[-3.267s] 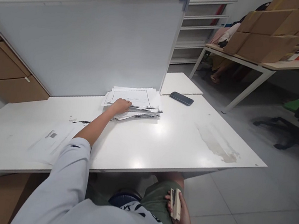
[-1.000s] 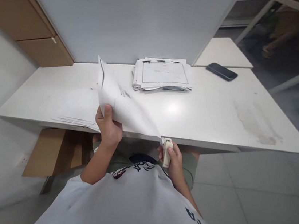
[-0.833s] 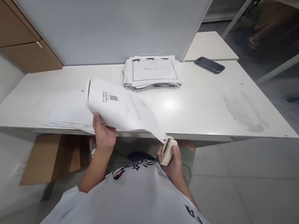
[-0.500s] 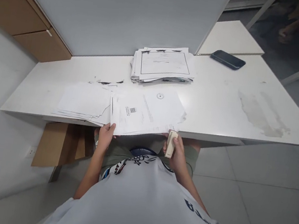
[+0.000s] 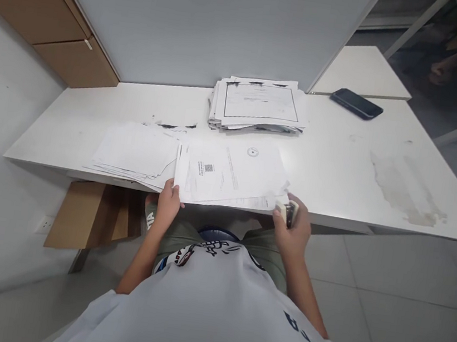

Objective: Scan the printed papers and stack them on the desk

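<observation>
Printed paper sheets point(image 5: 237, 169) lie at the front edge of the table, with a round seal and a QR code on the top one. My left hand point(image 5: 169, 202) pinches their near left corner, where a strip of paper is folded up. In my right hand point(image 5: 294, 233) is a small cream stapler point(image 5: 287, 211), turned with its jaws toward the sheets' near right corner. Whether the jaws touch the paper I cannot tell. A looser pile of blank-looking sheets point(image 5: 134, 150) lies just left of the held ones.
A thick stack of papers point(image 5: 261, 105) stands against the grey panel point(image 5: 206, 22). Back right is a dark phone point(image 5: 356, 104). Dried stains point(image 5: 405, 188) mark the white table point(image 5: 334, 162). Cardboard boxes point(image 5: 75, 215) are below and at the upper left. A person's arm point(image 5: 448, 65) shows at upper right.
My right hand has moved right and turned the stapler from upright to jaws facing the sheets' right corner. My left hand still holds the left corner. The whole view has shifted slightly.
</observation>
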Available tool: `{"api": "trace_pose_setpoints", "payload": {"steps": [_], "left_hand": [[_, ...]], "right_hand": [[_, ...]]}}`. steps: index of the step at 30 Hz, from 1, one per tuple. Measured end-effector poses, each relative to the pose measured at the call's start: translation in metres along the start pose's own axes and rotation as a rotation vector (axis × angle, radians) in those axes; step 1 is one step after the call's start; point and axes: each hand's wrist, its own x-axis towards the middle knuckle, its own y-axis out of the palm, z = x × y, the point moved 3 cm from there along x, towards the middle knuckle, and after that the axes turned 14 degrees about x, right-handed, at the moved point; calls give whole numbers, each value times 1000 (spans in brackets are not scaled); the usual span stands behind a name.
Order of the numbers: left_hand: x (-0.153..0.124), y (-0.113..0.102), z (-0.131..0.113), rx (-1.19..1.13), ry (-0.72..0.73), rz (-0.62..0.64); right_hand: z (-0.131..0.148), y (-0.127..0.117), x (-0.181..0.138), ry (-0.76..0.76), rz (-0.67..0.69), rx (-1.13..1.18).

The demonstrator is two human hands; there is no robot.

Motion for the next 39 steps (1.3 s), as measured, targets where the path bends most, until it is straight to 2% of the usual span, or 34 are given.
{"api": "trace_pose_setpoints", "payload": {"steps": [2,4,7,9,11,14,18,20,24,26,29,30,32,36,37,39], "left_hand": [[0,1,2,78,23,-113],[1,2,4,118,61,-205],[2,2,8,103,66,-266],[3,1,9,84,56,-276],[3,-1,7,122,66,-272],[-2,-5,-5,338,140,-309],[-16,-3,-32,661,350,-411],[-24,9,-45,780,511,-329],[-33,47,-56,925,832,-19],[-32,62,-53,963,895,74],[-27,77,-50,977,970,148],[-26,80,-50,968,1011,168],[-25,84,-54,938,1092,208],[-26,92,-65,895,1174,254],[-25,95,-67,895,1185,258],[-25,98,-68,906,1194,252]], "right_hand": [[1,4,13,-3,239,-109],[-8,3,21,46,416,-277],[-30,-15,24,94,457,-503],[-44,-35,23,135,379,-597],[-54,-57,23,199,240,-652],[-57,-81,23,284,9,-676],[-56,-89,25,347,-219,-679],[-57,-88,27,373,-285,-684],[-60,-92,30,429,-363,-678],[-56,-95,30,406,-404,-651],[-39,-92,25,290,-426,-551],[-30,-85,22,250,-392,-493],[-13,-62,16,202,-211,-362],[17,3,6,101,362,-226],[21,15,6,69,461,-234],[24,29,9,48,564,-288]]}}
